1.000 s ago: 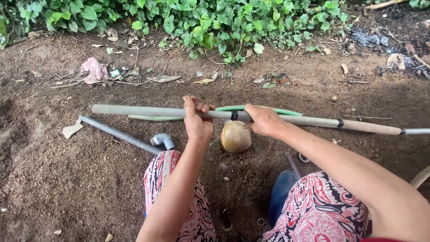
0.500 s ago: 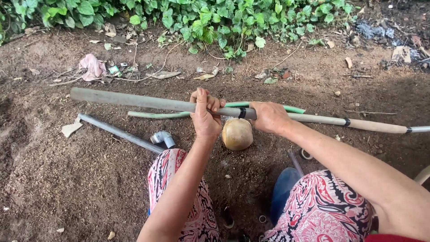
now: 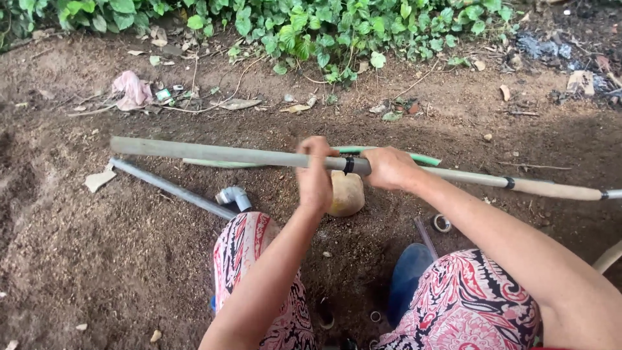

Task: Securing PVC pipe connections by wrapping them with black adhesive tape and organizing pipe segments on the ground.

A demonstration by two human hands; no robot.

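The long grey pipe lies level, running left-right above the round stone; left hand and right hand both wrap it closed.

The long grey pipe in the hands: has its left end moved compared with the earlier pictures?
Yes. The long grey pipe has slid to the right: its left end, earlier well left of the thin pipe on the soil, now sits about level with that pipe's left end.

Head-worn view, steeply down, close.
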